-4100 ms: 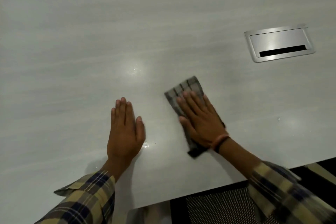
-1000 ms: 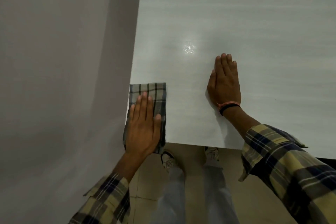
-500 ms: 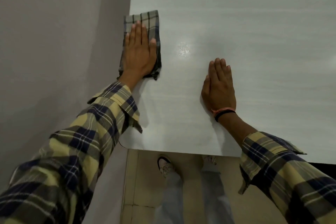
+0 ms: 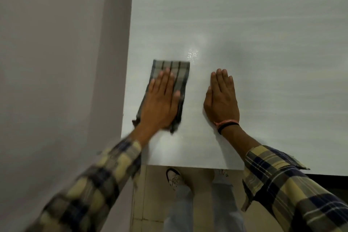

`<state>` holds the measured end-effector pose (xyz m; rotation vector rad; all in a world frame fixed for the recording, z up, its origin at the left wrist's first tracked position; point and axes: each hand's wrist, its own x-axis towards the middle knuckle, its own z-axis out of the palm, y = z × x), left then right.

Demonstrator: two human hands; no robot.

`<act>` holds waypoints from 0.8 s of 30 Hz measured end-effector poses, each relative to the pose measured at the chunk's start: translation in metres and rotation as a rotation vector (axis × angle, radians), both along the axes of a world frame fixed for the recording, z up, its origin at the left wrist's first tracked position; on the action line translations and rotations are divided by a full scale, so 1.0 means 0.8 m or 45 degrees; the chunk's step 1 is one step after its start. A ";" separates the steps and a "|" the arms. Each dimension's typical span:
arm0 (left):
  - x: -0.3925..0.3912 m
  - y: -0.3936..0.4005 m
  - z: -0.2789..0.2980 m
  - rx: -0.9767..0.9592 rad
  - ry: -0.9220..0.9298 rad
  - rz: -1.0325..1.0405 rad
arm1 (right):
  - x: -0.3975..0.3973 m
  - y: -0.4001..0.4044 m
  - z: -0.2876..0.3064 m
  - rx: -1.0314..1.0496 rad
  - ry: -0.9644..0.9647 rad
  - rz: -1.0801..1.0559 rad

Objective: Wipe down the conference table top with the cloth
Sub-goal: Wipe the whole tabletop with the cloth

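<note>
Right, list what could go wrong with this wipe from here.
1. The checked cloth lies close to the table top's left edge; a sideways stroke could drag it off.
2. The left hand presses it with flat fingers and does not grip it, so it may slip or bunch.
3. The right hand covers a patch that could go unwiped.

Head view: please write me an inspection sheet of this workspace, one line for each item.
Surface: pale conference table top, one bright glare spot beside the cloth.
Job's things: folded plaid cloth lying flat near the table's left edge.
Clutter: nothing seen.
Hands: left hand presses flat on the cloth; right hand rests flat on bare table, bands on its wrist.
Cables: nothing seen.
Surroundings: plain wall to the left; tiled floor and the person's shoes below the near edge.
</note>
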<state>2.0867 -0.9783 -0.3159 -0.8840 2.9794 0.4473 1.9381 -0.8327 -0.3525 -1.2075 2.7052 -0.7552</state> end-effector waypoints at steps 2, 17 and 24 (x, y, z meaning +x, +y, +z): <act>-0.060 -0.049 0.002 -0.014 0.017 0.086 | -0.001 0.000 0.000 -0.006 0.008 0.000; 0.122 0.108 -0.005 0.008 -0.020 0.322 | -0.002 0.000 0.003 0.005 -0.037 0.004; 0.040 0.188 -0.013 0.051 0.030 0.220 | -0.008 0.001 0.020 -0.114 -0.321 -0.023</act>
